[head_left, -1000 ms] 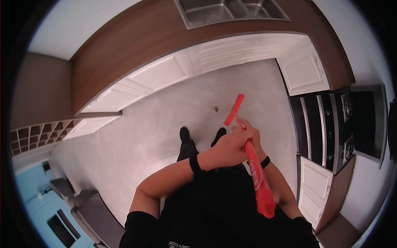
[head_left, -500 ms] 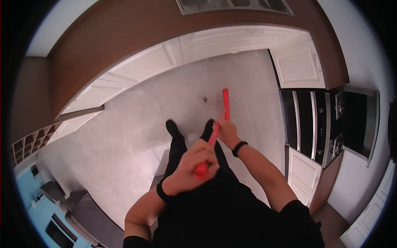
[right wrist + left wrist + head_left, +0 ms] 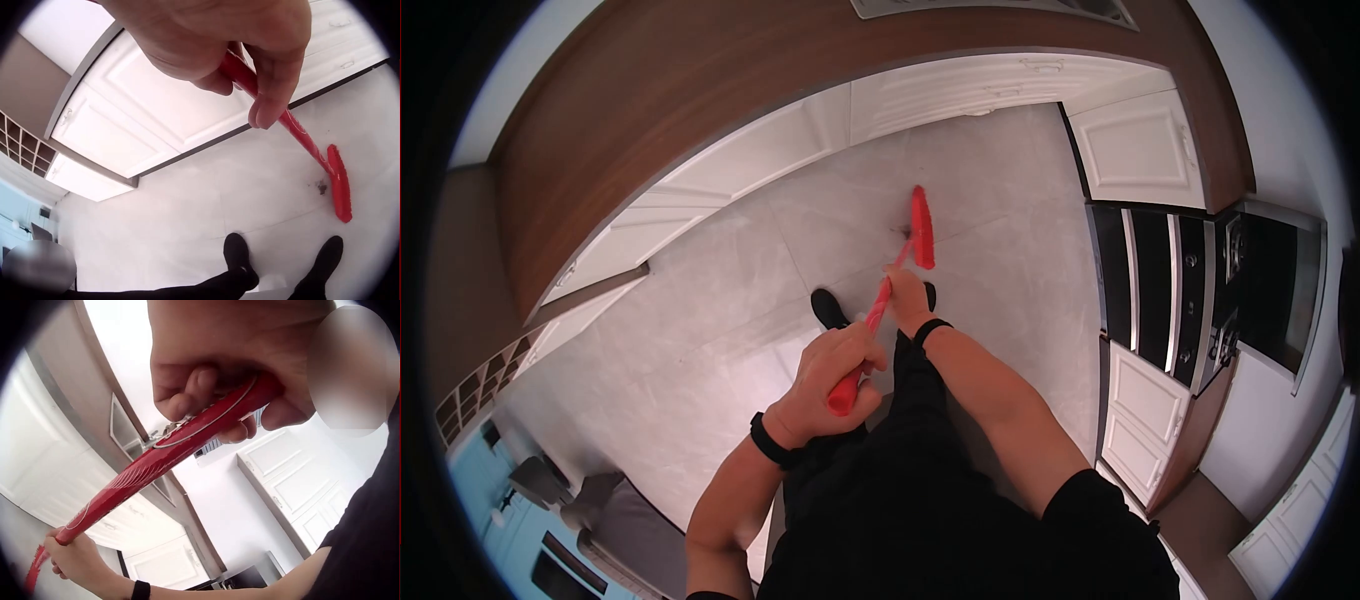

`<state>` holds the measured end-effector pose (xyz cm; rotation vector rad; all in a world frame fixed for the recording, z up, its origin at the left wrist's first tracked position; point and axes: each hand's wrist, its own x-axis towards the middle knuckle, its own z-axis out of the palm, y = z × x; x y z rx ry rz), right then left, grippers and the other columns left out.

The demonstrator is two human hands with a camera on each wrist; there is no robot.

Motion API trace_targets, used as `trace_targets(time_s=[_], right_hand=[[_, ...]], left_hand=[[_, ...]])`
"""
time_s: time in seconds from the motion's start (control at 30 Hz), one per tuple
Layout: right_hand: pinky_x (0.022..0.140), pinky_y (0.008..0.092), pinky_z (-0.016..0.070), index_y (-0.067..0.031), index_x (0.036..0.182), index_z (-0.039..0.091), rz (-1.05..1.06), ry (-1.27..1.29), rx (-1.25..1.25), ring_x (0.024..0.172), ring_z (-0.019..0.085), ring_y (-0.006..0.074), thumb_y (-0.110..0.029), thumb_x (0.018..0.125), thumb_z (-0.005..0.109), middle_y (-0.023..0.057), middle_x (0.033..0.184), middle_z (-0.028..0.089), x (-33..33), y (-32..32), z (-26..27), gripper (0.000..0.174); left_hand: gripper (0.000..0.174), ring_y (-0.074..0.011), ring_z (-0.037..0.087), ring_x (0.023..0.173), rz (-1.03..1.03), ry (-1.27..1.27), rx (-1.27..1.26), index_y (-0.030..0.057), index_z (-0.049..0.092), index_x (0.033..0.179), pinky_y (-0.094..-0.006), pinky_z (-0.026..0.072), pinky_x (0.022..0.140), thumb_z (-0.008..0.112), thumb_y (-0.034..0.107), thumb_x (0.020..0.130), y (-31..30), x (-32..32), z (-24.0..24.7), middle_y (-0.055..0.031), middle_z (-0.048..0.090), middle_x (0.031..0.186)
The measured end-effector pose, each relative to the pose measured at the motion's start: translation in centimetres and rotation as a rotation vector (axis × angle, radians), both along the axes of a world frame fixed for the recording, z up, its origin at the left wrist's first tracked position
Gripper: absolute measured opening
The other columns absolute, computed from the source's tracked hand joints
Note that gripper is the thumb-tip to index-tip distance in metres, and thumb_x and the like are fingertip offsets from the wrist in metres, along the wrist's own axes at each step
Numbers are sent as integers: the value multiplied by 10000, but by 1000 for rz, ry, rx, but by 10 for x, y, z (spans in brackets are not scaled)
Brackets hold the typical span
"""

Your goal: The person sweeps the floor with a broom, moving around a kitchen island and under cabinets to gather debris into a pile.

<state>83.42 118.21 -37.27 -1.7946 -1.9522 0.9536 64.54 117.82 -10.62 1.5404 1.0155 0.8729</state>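
A red broom slants down from my chest to the pale floor. My left hand grips the top end of its handle. Further down the same handle, my right hand is curled round it, thumb and fingers wrapped. The red broom head rests on the floor beside a small dark patch of dirt. In the right wrist view the broom head lies just right of that dirt. My black shoes stand behind it.
A brown countertop curves over white cabinet doors ahead and to the left. Black built-in ovens and more white doors line the right side. Grey furniture stands at the lower left.
The broom came down from a raised position by my torso to the floor. My left hand shifted to the handle's top end, and the broom head moved left, up against the dirt.
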Motion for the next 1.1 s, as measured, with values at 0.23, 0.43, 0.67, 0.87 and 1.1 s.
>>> trace_targets(time_s=[0.23,0.43,0.67,0.87,1.1], right_hand=[[765,497,505,-50,1057,613,-5,36,-33,899,622,422,-139,824,648,212,900,644,-51,12,8,251],[758,489,510,-51,1120,621,94,40,-13,870,636,411,-169,843,644,208,902,649,-73,23,18,302],[753,486,514,-31,1100,631,166,11,-38,870,649,401,-180,853,637,218,902,663,-65,32,72,289],[700,464,535,-34,1052,637,155,-71,48,806,673,381,-190,861,630,196,853,684,-23,18,95,246],[636,468,533,-47,986,615,122,-157,58,706,674,381,-230,848,651,171,743,680,5,16,77,233]], left_hand=[[290,-268,491,636,-13,19,-23,50,551,836,-345,393,606,513,13,551,8,-48,12,-82,513,734],[333,-268,497,628,31,38,0,70,559,876,-352,396,598,551,1,550,11,-63,32,-64,507,715],[387,-249,531,646,96,-37,-65,88,588,914,-335,409,603,557,-6,540,0,-69,55,-42,551,740],[421,-231,522,640,7,-93,101,103,593,939,-348,363,599,570,-19,536,-15,-45,80,-23,542,752],[275,-209,456,700,251,-245,-156,84,558,891,-334,363,645,712,43,666,-25,-13,56,-20,530,741]])
